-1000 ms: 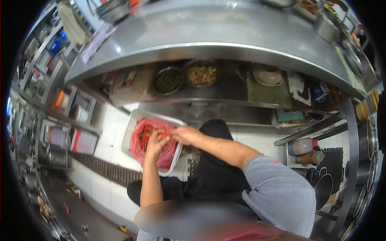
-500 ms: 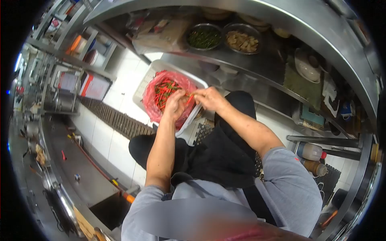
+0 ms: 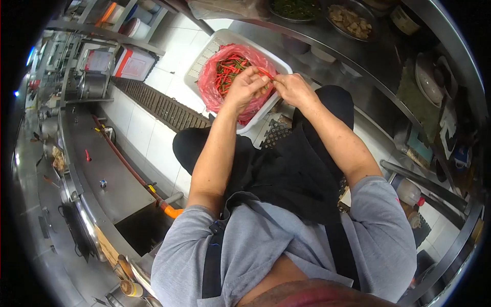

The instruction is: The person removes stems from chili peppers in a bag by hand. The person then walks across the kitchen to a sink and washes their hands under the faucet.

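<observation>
Over the bag, a red chili pepper (image 3: 267, 73) spans the gap between my hands. Its one end is pinched in the fingers of my left hand (image 3: 246, 90), and my right hand (image 3: 295, 91) grips the other end with thumb and forefinger. Below them, a pink plastic bag (image 3: 207, 86) lies wide open, filled with many red chili peppers (image 3: 231, 71) with green stems. The bag sits in a white plastic basket (image 3: 196, 65) with slotted walls, in front of my knees.
A steel shelf on the right holds a bowl of pale chopped pieces (image 3: 351, 22) and a bowl of green pieces (image 3: 295, 9). A floor drain grate (image 3: 159, 105) runs left of the basket. A steel counter (image 3: 110, 166) with an orange pipe fitting (image 3: 171, 210) stands at left.
The view has shifted, so basket and hands appear farther right and higher. My hands stay together at the bag's right side, still on a chili pepper.
</observation>
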Demonstrator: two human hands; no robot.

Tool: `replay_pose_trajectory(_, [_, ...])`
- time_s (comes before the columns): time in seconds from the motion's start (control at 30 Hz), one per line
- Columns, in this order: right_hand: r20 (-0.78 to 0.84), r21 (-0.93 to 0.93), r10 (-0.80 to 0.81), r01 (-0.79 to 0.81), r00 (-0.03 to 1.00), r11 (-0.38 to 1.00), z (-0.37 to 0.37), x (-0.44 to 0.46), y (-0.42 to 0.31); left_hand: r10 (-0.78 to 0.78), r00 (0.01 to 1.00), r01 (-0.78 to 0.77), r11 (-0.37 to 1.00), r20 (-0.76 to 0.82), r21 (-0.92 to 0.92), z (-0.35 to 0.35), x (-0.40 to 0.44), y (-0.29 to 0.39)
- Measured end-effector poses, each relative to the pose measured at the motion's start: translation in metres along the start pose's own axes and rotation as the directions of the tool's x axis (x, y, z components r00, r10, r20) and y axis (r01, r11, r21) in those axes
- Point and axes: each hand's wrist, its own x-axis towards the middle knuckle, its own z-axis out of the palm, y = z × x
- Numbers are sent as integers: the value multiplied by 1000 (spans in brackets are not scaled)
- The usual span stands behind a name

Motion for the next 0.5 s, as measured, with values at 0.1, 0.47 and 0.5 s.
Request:
replay_pose_trajectory(0.1, [-44, -58, -142, 139, 989, 989, 1, 1, 2, -4, 1000, 4, 1000, -17, 28, 5, -5, 2])
replay_pose_trajectory(0.47, [283, -20, -601, 631, 748, 776, 34, -6, -14, -414, 908, 412, 910, 67, 42, -49, -42, 22])
replay_pose_trajectory(0.5, [102, 10, -681, 684, 725, 729, 36, -5, -20, -322, 946, 323, 946, 45, -23, -45, -48, 29])
